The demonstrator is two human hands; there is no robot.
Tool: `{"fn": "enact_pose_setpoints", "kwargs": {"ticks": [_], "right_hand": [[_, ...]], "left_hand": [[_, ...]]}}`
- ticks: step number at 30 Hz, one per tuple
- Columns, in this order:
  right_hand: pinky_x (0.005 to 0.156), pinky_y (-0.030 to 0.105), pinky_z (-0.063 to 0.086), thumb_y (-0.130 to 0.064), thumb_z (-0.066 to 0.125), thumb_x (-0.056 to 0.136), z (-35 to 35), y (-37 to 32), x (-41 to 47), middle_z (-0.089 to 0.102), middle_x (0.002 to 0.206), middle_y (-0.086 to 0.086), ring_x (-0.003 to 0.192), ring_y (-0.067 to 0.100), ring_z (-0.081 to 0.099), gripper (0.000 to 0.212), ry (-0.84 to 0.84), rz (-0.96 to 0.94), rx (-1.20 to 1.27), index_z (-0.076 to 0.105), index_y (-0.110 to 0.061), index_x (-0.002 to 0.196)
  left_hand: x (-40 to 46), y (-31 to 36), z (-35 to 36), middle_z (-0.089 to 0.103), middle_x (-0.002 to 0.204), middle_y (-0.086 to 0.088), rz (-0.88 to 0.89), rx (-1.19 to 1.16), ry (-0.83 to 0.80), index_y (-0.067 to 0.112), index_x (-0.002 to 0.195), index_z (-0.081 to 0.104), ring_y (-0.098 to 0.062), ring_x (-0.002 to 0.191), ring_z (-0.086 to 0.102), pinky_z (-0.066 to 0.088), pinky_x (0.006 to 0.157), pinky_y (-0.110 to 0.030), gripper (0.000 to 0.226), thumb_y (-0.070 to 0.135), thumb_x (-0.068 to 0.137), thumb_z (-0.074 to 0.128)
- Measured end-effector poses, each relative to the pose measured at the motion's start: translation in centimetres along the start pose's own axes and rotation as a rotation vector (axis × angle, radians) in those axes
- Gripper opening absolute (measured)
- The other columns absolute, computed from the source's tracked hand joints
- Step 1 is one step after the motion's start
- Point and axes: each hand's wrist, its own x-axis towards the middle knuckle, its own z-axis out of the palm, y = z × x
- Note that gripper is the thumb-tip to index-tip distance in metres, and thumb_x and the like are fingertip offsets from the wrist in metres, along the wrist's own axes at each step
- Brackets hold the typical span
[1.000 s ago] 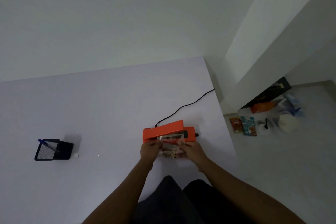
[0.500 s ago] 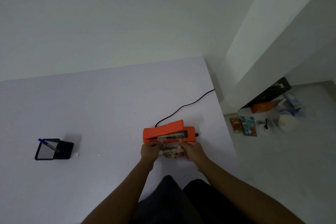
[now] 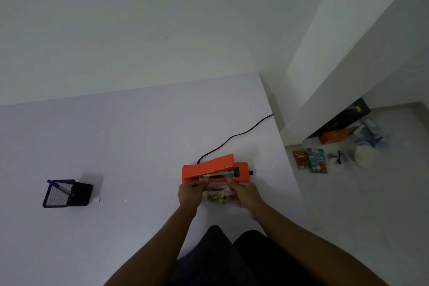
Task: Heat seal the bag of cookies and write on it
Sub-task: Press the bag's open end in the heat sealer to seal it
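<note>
Holding cookie bag (image 3: 217,195) — left hand (image 3: 190,193), right hand (image 3: 244,193) — top inside open heat sealer (image 3: 214,168).

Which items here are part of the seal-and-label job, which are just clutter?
Job: bag of cookies, orange heat sealer, pen in mesh holder, left hand, right hand.
Clutter: snack packets, orange box, both on floor.

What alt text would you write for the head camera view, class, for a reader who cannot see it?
Two hands, the left hand and right hand, hold a clear bag of cookies with its top edge fed into an orange heat sealer whose lid is raised, on a white table. Far left stands a black mesh pen holder with a blue pen.
</note>
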Motion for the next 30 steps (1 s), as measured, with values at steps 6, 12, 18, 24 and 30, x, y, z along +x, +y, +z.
{"fn": "enact_pose_setpoints", "kwargs": {"ticks": [6, 12, 18, 24, 30], "right_hand": [[0.07, 0.034, 0.054, -0.046, 0.072, 0.087, 0.01, 0.15, 0.5, 0.079, 0.094, 0.01, 0.084, 0.029, 0.076, 0.038, -0.006, 0.03, 0.001, 0.073, -0.011, 0.103], [0.071, 0.033, 0.053, -0.046, 0.072, 0.087, 0.08, 0.08, 0.45, 0.078, 0.098, 0.012, 0.079, 0.024, 0.073, 0.04, -0.029, 0.072, 0.034, 0.073, -0.009, 0.104], [0.072, 0.034, 0.052, -0.046, 0.072, 0.087, 0.09, -0.08, 0.33, 0.078, 0.098, 0.012, 0.078, 0.023, 0.072, 0.041, -0.041, 0.108, 0.056, 0.073, -0.01, 0.104], [0.081, 0.04, 0.055, -0.047, 0.072, 0.087, 0.2, -0.15, 0.16, 0.077, 0.1, 0.013, 0.084, 0.025, 0.072, 0.039, -0.043, 0.119, 0.055, 0.073, -0.011, 0.103], [0.082, 0.04, 0.055, -0.047, 0.071, 0.087, 0.22, -0.17, 0.1, 0.077, 0.099, 0.011, 0.087, 0.025, 0.072, 0.038, -0.036, 0.109, 0.06, 0.072, -0.013, 0.103]], "left_hand": [[0.02, 0.19, 0.06, 0.072, 0.079, -0.003, -0.004, 0.021, 0.027, 0.02, 0.073, 0.065, -0.019, 0.075, 0.069, 0.053, 0.069, -0.03, 0.018, 0.029, 0.082, 0.078], [0.29, 0.16, -0.05, 0.073, 0.077, -0.004, -0.01, 0.072, 0.045, 0.014, 0.077, 0.069, -0.021, 0.074, 0.07, 0.054, 0.065, -0.029, 0.015, 0.026, 0.084, 0.076], [0.34, 0.33, 0.07, 0.072, 0.073, -0.004, -0.009, 0.108, 0.061, 0.012, 0.074, 0.07, -0.018, 0.066, 0.068, 0.05, 0.059, -0.025, 0.019, 0.027, 0.083, 0.077], [0.37, 0.42, 0.1, 0.072, 0.074, -0.003, -0.004, 0.126, 0.07, 0.013, 0.075, 0.07, -0.016, 0.066, 0.067, 0.051, 0.06, -0.026, 0.019, 0.029, 0.082, 0.078], [0.41, 0.39, 0.13, 0.073, 0.073, -0.005, 0.002, 0.145, 0.077, 0.014, 0.071, 0.069, -0.02, 0.068, 0.069, 0.055, 0.065, -0.03, 0.02, 0.028, 0.081, 0.078]]}}
